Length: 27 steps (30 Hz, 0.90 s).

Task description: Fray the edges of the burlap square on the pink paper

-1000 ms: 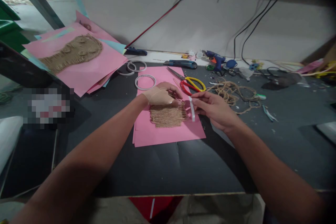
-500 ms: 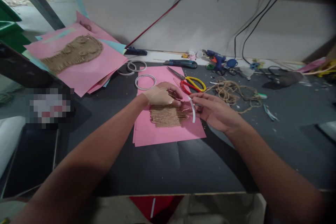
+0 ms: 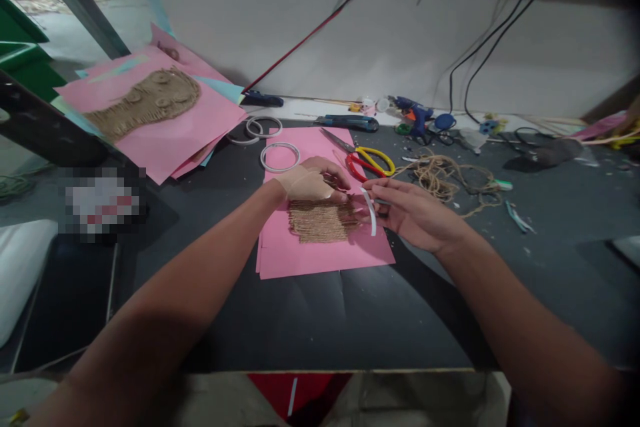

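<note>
A brown jute twine panel (image 3: pixel 325 221) of close parallel rows lies on pink paper (image 3: pixel 295 263). Across its upper part rests my left hand (image 3: pixel 313 180), fingers curled and thumb over the rows, gripping it; twine shows between thumb and fingers. The back of this hand carries a beige patch or tape. To the right of the panel, my right hand (image 3: pixel 413 213) pinches a short, curved white strip (image 3: pixel 373 217) between thumb and fingers. Scissors (image 3: pixel 373 161) with one red and one yellow handle lie just beyond both hands.
Loose twine (image 3: pixel 450 177) lies right of the scissors. A utility knife (image 3: pixel 347 122), a blue glue gun (image 3: pixel 417 117) and grey rings (image 3: pixel 280 157) lie farther back. A twine piece (image 3: pixel 150 100) sits on a paper stack at the left. Black cables (image 3: pixel 460 67) hang along the wall.
The whole view has shifted slightly to the right. Both hands keep nearly the same pose around the twine panel and the white strip.
</note>
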Available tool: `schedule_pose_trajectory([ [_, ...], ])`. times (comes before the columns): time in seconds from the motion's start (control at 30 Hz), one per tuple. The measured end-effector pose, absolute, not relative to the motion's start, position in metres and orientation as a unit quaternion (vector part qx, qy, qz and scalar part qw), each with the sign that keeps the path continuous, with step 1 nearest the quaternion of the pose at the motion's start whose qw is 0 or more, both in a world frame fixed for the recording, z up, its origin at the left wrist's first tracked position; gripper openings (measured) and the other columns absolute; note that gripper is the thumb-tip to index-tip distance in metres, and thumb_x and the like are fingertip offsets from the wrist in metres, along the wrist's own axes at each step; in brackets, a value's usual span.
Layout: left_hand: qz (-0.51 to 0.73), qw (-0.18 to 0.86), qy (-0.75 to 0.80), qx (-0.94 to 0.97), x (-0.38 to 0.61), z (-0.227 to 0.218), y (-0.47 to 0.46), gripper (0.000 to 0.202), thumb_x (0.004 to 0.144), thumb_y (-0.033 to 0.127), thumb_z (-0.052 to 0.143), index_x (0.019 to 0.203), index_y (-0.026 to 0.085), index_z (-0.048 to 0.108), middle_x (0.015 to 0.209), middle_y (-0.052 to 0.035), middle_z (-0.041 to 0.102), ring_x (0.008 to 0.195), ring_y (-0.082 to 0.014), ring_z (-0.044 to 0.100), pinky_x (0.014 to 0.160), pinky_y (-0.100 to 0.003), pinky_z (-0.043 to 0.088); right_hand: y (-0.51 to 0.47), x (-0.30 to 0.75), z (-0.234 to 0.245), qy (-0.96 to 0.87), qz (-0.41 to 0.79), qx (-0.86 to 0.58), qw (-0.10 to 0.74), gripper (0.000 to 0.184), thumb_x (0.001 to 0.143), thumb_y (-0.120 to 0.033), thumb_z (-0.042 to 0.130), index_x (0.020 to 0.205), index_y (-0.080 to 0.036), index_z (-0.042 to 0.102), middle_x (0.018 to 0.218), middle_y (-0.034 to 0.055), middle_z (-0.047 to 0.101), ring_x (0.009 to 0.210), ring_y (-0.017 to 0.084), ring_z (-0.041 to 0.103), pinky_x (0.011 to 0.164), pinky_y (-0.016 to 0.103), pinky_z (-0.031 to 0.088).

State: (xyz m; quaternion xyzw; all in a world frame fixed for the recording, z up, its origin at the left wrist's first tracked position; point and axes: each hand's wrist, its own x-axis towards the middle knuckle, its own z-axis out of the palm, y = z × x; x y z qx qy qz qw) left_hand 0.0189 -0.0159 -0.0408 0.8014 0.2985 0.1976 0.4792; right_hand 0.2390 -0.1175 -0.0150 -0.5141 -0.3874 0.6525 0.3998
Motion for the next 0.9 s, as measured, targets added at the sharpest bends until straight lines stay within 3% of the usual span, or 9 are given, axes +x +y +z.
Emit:
schedule_pose_trajectory([
  [0.43,0.203,0.478,0.299,0.800,0.019,-0.040,-0.017,0.026,0.072,0.028,0.083,0.095,0.018,0.080,0.106,-0.0076,0.079,0.097,-0.0199,0.073,0.088,-0.032,0.057,-0.120,0.238,-0.017,-0.408,0.643,-0.497,0.416,0.024,0.081,-0.037,0.083,0.100,-0.025,0.074,0.087,0.0017,0.068,0.077,0.017,0.064,0.080,0.035,0.057],
  [0.6,0.204,0.485,0.302,0.795,0.019,-0.042,-0.017,0.025,0.071,0.027,0.083,0.094,0.018,0.079,0.107,-0.0081,0.078,0.096,-0.0200,0.073,0.087,-0.033,0.058,-0.119,0.243,-0.012,-0.419,0.622,-0.515,0.415,0.028,0.079,-0.041,0.083,0.100,-0.025,0.074,0.087,0.0021,0.069,0.074,0.016,0.062,0.075,0.034,0.058],
  [0.9,0.194,0.474,0.305,0.803,0.019,-0.040,-0.017,0.028,0.071,0.030,0.083,0.097,0.019,0.080,0.108,-0.0074,0.078,0.098,-0.0202,0.072,0.090,-0.032,0.057,-0.122,0.232,-0.015,-0.390,0.624,-0.512,0.444,0.019,0.078,-0.038,0.080,0.092,-0.025,0.075,0.095,0.0046,0.072,0.079,0.018,0.063,0.082,0.037,0.057],
])
